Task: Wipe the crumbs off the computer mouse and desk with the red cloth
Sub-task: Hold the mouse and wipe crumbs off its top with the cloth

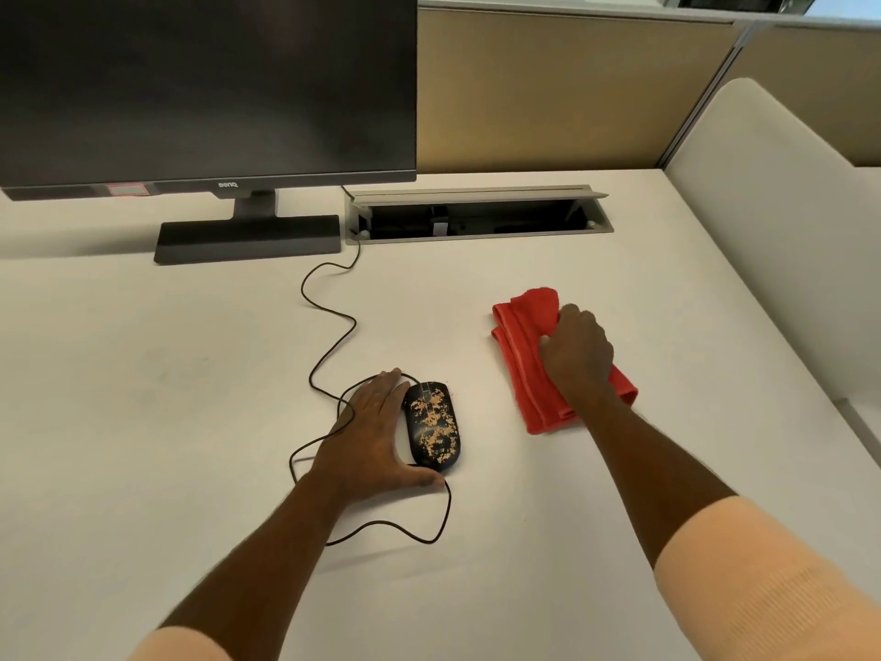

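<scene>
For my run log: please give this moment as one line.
left hand: braces crumb-covered black computer mouse | right hand: gripping folded red cloth | wiping: not yet begun

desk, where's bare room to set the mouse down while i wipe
Free: the wide stretch left of the left hand, below the monitor base, and the strip between the mouse and the red cloth up to the cable hatch. The near edge between the forearms is bare too. Crowded: the cable loops around the mouse; the right hand grips the cloth.

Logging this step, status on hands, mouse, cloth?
Left hand open, cupped beside mouse. Right hand shut on red cloth. Crumbs still on mouse. Cable loops nearby.
</scene>
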